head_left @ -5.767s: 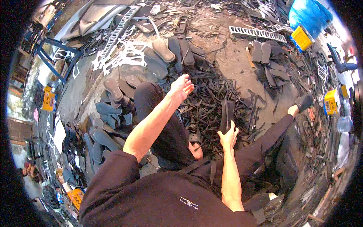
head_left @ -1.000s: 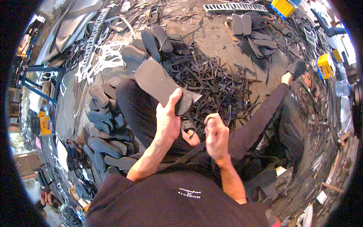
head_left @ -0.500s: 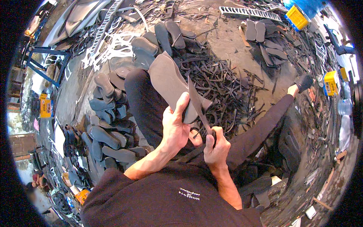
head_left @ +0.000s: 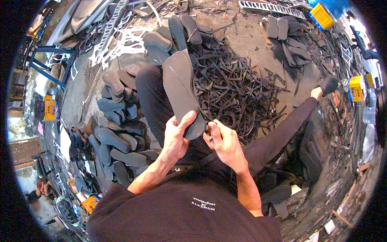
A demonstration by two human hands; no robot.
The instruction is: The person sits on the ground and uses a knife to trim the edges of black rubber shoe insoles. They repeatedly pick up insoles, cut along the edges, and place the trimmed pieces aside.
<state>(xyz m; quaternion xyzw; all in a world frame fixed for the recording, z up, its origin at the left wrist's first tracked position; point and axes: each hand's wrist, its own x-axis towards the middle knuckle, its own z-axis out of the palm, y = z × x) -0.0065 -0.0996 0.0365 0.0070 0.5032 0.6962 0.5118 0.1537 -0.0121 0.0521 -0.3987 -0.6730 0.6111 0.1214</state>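
A grey shoe sole (head_left: 177, 82) is held up just left of the scrap heap (head_left: 238, 101), its broad end pointing away from the body and its narrow end toward it. A pale streak marks its upper face. It looks like foam: probably very light, bendy along its length, dry rather than slippery, and liable to dent or tear at a thin edge rather than shatter. The narrow end seems the sensible hold, thumb flat on top and fingers underneath, which leaves the long edge facing the heap free.

The left hand (head_left: 176, 137) grasps it that way, thumb pressed on the face. The right hand (head_left: 227, 147), at the heap's near side, has its fingers curled by the sole's narrow end; something thin and dark seems to run along the edge there, but whether these fingers grip it I cannot tell.

Left of the heap, past the bent left knee (head_left: 150, 82), lies a pile of cut soles (head_left: 115, 139). More upright soles (head_left: 176, 32) stand at the heap's far left, with white lattice offcuts (head_left: 123, 46) farther out. Beyond the heap's far right lie a pair of grey soles (head_left: 277, 27) and a yellow container (head_left: 321, 17).
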